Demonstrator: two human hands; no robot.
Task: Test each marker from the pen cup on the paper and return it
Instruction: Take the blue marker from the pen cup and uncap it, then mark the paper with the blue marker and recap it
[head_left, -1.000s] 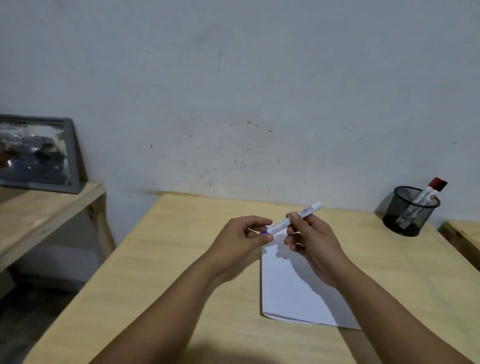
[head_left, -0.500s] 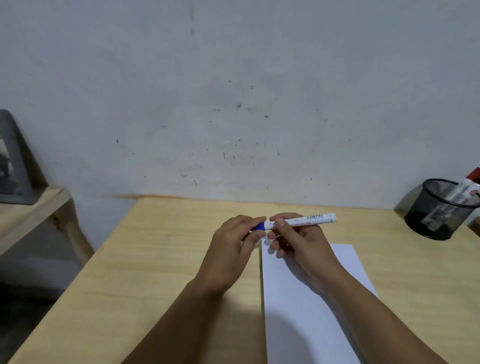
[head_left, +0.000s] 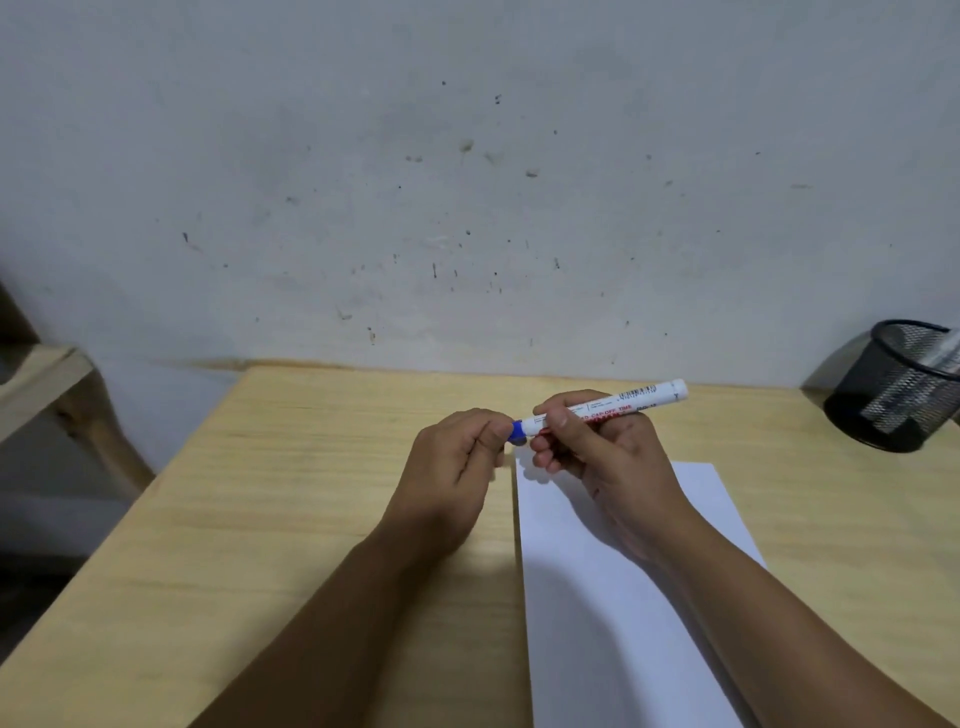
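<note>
My right hand (head_left: 597, 447) grips a white marker (head_left: 623, 404) by its barrel, held nearly level above the desk. The marker's blue cap (head_left: 517, 431) points left, and my left hand (head_left: 457, 467) pinches that cap with thumb and fingers. A white sheet of paper (head_left: 597, 597) lies on the desk under my right forearm. A black mesh pen cup (head_left: 893, 389) stands at the far right by the wall, with another marker (head_left: 935, 364) leaning inside it.
The wooden desk (head_left: 285, 519) meets a stained grey wall at the back. A lower wooden shelf (head_left: 36, 379) sits to the left, across a gap from the desk edge.
The view has shifted right and down, so the pen cup now sits at the frame edge. Both hands have dropped closer to the desk, and the marker has levelled out.
</note>
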